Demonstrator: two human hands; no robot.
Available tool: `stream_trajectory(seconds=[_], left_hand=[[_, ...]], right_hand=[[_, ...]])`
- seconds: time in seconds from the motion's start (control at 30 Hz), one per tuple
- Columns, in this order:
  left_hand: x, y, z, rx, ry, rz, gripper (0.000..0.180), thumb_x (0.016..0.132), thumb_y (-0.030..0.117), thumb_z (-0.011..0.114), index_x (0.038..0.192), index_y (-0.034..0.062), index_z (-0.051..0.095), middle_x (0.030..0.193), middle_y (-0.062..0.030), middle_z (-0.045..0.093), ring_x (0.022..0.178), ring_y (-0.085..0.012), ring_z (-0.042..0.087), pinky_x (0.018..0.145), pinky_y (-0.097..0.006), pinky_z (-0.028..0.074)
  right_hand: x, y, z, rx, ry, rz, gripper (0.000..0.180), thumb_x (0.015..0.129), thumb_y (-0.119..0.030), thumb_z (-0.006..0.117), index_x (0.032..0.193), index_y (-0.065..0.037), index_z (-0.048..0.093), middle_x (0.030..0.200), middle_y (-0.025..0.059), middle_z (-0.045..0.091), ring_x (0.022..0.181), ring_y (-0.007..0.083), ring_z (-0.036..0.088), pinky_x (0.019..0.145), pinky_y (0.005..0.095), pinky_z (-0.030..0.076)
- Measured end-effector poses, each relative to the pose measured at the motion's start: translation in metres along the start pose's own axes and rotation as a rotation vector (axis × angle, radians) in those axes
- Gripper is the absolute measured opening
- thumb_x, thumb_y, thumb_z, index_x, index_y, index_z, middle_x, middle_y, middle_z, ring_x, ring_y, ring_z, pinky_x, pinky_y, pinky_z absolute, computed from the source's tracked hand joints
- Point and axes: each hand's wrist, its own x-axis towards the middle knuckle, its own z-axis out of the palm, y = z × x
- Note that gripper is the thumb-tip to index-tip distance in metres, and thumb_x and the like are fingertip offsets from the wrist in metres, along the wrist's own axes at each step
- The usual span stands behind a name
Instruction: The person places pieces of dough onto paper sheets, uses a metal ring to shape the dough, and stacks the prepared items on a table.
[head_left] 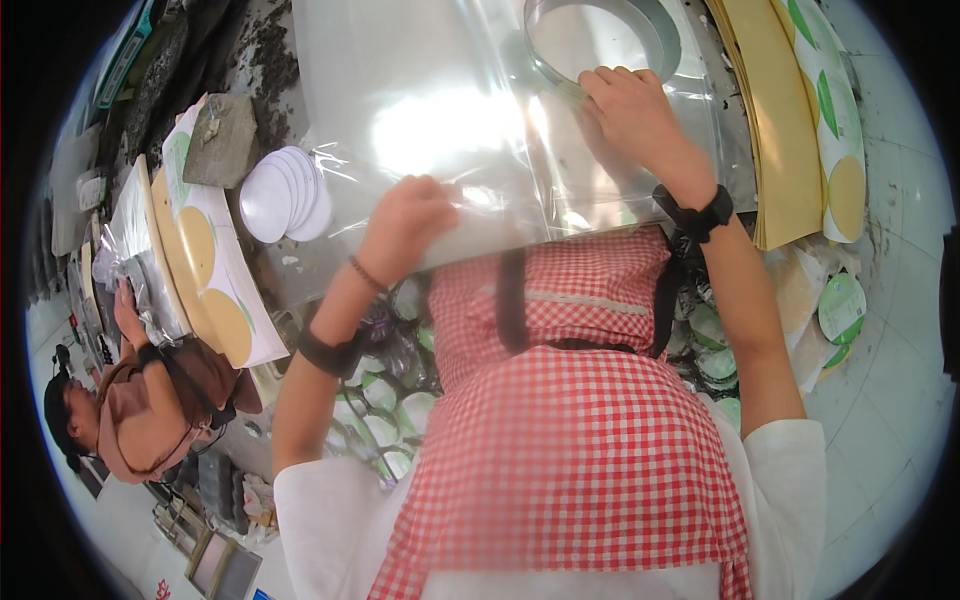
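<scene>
A stack of clear plastic sheets [350, 90] covers the work surface in front of me and shines with glare. At its far right stands a wide round band, apparently a metal ring [667, 45]. My right hand [635, 115] is closed with its fingers curled over the ring's near rim. Further left, my left hand [405, 228] is over the near part of the plastic, fingers curled in and slightly blurred. Whatever those fingers hold, if anything, is hidden. White round discs [270, 205] lie fanned in a pile left of my left hand.
A grey stone block [222, 140] rests by printed sheets with tan circles [215, 290] at left. Tan sheets [785, 130] are stacked at right. Bagged round pieces [385, 425] lie below the surface near me. Another person [150, 420] works at far left.
</scene>
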Motion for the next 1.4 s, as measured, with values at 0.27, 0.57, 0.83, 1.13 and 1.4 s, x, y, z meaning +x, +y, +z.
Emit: stream_trajectory(seconds=[0.27,0.57,0.83,1.13,1.4], left_hand=[[0.1,0.004,-0.075,0.005,-0.209,0.075,0.009,0.09,0.011,0.055,0.088,0.0025,0.057,0.071,-0.0096,0.06,0.06,-0.0219,0.047,0.062,-0.032,0.044],[0.072,0.082,-0.078,0.459,0.241,0.332,0.022,0.078,0.028,0.077,0.092,0.0123,0.07,0.065,-0.0013,0.056,0.058,-0.0172,0.056,0.052,-0.032,0.042],[-0.017,0.02,-0.01,0.348,0.013,0.171,0.021,0.075,0.01,0.071,0.095,0.0094,0.07,0.1,-0.009,0.07,0.094,-0.025,0.066,0.08,-0.036,0.052],[-0.087,-0.118,-0.054,0.359,1.125,-0.884,0.032,0.085,0.013,0.072,0.112,-0.0044,0.067,0.119,-0.0181,0.065,0.112,-0.0281,0.062,0.097,-0.036,0.048],[-0.08,-0.13,-0.064,0.485,1.092,-0.928,0.017,0.088,0.01,0.065,0.101,-0.0014,0.066,0.097,-0.0133,0.067,0.092,-0.0284,0.062,0.085,-0.039,0.049]], right_hand=[[-0.015,-0.039,-0.134,1.112,-0.26,-0.444,0.03,0.075,-0.001,0.068,0.104,-0.005,0.066,0.089,0.0134,0.067,0.079,0.0317,0.062,0.075,0.0391,0.049],[0.002,-0.06,-0.004,1.314,-0.109,0.042,0.04,0.093,-0.017,0.055,0.132,-0.008,0.053,0.134,0.0127,0.052,0.116,0.0224,0.056,0.104,0.0328,0.042],[-0.054,-0.071,-0.041,0.174,-0.228,0.029,0.052,0.084,-0.024,0.067,0.127,0.003,0.054,0.135,0.0223,0.051,0.129,0.0361,0.046,0.107,0.0478,0.037],[0.073,0.082,-0.13,0.169,-0.407,0.139,0.044,0.089,-0.023,0.065,0.128,-0.004,0.056,0.122,0.0182,0.061,0.11,0.0344,0.058,0.096,0.0426,0.045],[0.252,0.246,-0.026,-0.274,0.176,0.065,0.053,0.085,-0.036,0.066,0.121,0.001,0.053,0.122,0.018,0.057,0.115,0.0349,0.055,0.094,0.0428,0.048]])
